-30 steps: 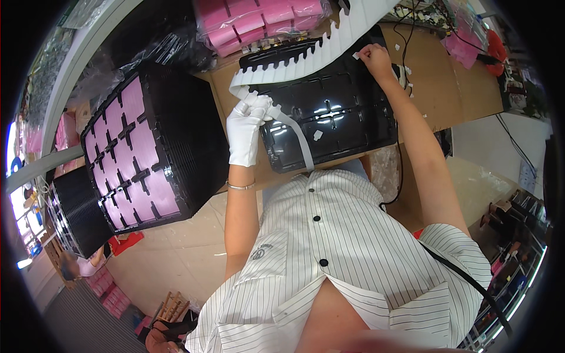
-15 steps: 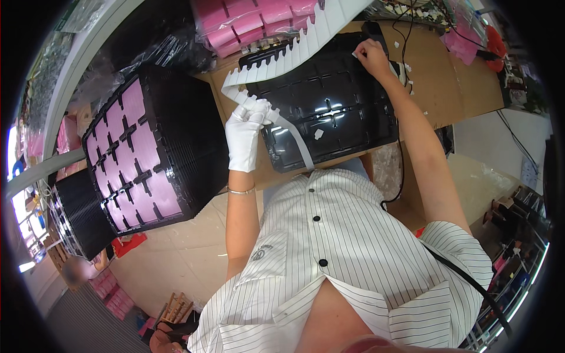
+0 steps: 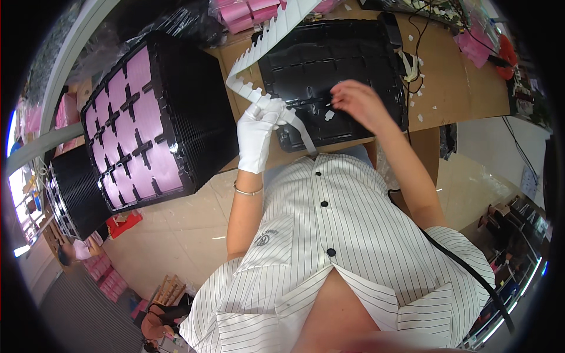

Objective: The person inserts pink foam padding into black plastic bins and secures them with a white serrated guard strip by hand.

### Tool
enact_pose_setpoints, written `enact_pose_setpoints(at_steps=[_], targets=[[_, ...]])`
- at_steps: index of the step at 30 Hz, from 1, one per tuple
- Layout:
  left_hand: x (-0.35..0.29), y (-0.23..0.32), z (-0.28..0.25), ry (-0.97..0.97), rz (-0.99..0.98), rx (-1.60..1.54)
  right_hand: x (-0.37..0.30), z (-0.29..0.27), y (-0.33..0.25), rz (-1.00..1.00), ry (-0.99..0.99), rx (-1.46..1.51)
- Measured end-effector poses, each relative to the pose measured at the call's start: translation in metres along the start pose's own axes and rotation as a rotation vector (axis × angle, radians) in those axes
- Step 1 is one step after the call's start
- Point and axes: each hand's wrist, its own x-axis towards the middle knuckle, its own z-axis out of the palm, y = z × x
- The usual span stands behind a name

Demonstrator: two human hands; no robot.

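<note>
My left hand (image 3: 261,120), in a white glove, is closed on a long white notched strip (image 3: 272,39). The strip runs from my fingers up past the far edge of the table, and a short length hangs toward my body. Over the black plastic tray (image 3: 329,56) hovers my bare right hand (image 3: 362,106), slightly blurred, its fingers loosely curved and apart, with nothing visible in them. Just below those fingertips, a small white scrap (image 3: 329,116) lies on the tray.
Left of my gloved hand stands a tall stack of black trays (image 3: 200,112) with pink pieces (image 3: 138,117) on its facing side. Pink bundles (image 3: 247,13) lie at the back. Dark cables (image 3: 412,44) and white scraps are on the brown cardboard (image 3: 465,88) at the right.
My right hand has come back from the tray's far right corner toward its middle, its fingers loosening from a pinch. My left hand has shifted slightly right, still holding the strip.
</note>
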Motion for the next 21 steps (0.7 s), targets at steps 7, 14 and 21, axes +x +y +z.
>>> enact_pose_setpoints(at_steps=[7, 14, 21], targets=[[-0.014, -0.020, -0.001, 0.057, 0.018, -0.057, -0.002, 0.070, 0.057, 0.154, -0.068, -0.364], [-0.028, -0.032, -0.020, 0.072, 0.011, 0.007, -0.018, 0.092, 0.059, -0.183, -0.074, -0.853], [-0.037, -0.049, -0.030, 0.161, -0.008, 0.035, -0.031, 0.093, 0.061, -1.135, -0.399, -1.343]])
